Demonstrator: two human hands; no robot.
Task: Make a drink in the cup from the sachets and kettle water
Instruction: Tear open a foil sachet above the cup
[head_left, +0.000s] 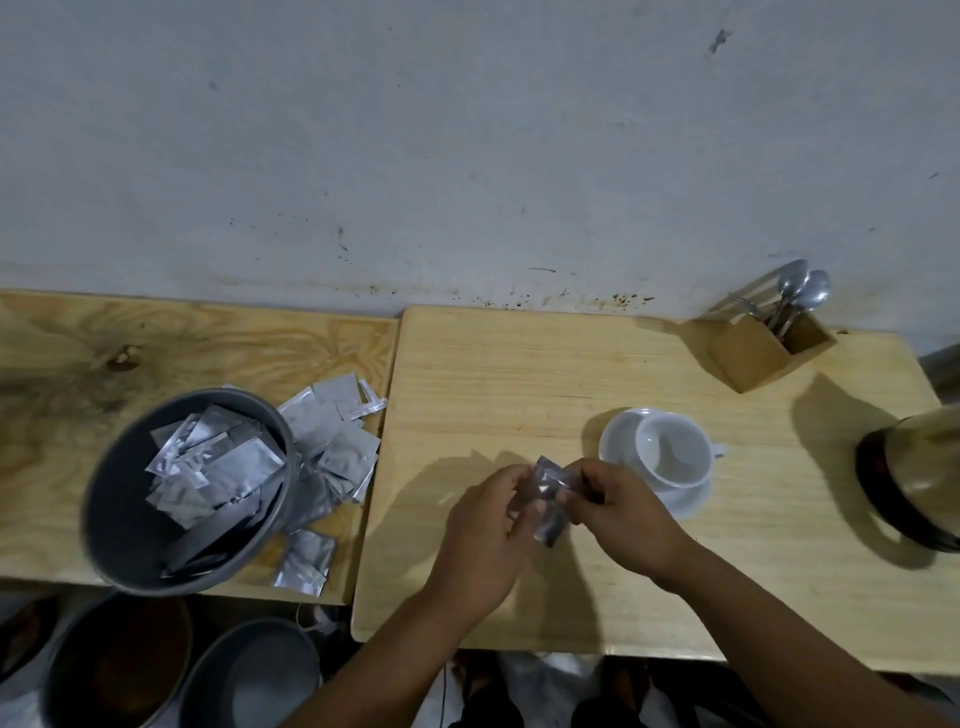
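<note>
A silver foil sachet (546, 503) is held between both hands above the right wooden table. My left hand (488, 530) pinches its left side and my right hand (618, 512) pinches its top right corner. Just right of the hands an empty white cup (672, 451) stands on a white saucer (618, 441). The kettle (914, 483) stands at the right edge, partly cut off. More silver sachets (337, 436) lie loose on the left table, and several fill a grey bowl (130, 540).
A wooden holder (753, 353) with spoons (800, 296) stands at the back right against the wall. Two round containers (156, 670) sit on the floor below the left table. A gap separates the two tables.
</note>
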